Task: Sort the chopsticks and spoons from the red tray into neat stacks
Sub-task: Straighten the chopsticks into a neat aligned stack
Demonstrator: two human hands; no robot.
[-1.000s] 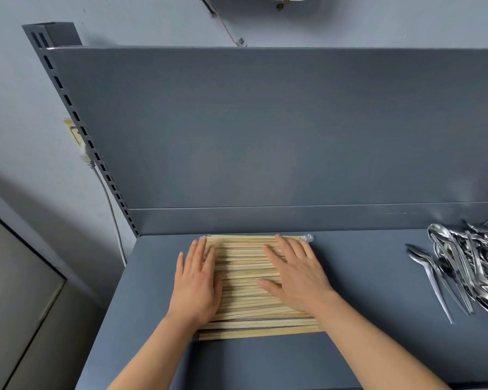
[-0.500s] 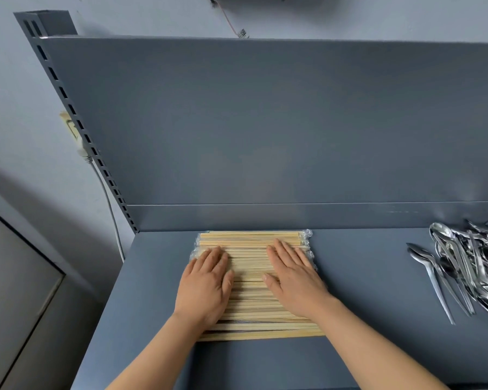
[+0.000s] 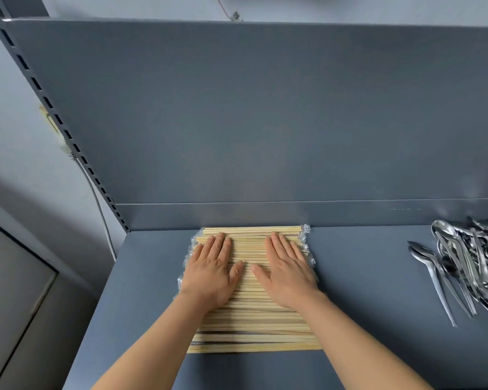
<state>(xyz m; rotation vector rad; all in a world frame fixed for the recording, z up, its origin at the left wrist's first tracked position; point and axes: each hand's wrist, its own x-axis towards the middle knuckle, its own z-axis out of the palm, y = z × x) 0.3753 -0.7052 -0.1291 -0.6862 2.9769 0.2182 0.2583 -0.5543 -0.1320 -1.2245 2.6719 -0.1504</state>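
Wooden chopsticks (image 3: pixel 248 319) lay in a flat row in clear wrappers on the grey shelf (image 3: pixel 364 291), their far edge near the back panel (image 3: pixel 265 108). Both hands pressed flat on them, fingers straight and gripping nothing: the left hand (image 3: pixel 212 274) beside the right hand (image 3: pixel 286 273). Steel spoons (image 3: pixel 468 266) lay heaped far off to the right.

Chopsticks (image 3: pixel 251 319): pale yellow wood, darker streaks, clear wrappers. Spoons (image 3: pixel 468 266): shiny silver. Shelf (image 3: pixel 364 291) and back panel (image 3: pixel 265 108): matte slate blue-grey. Cable (image 3: pixel 102 209): white.
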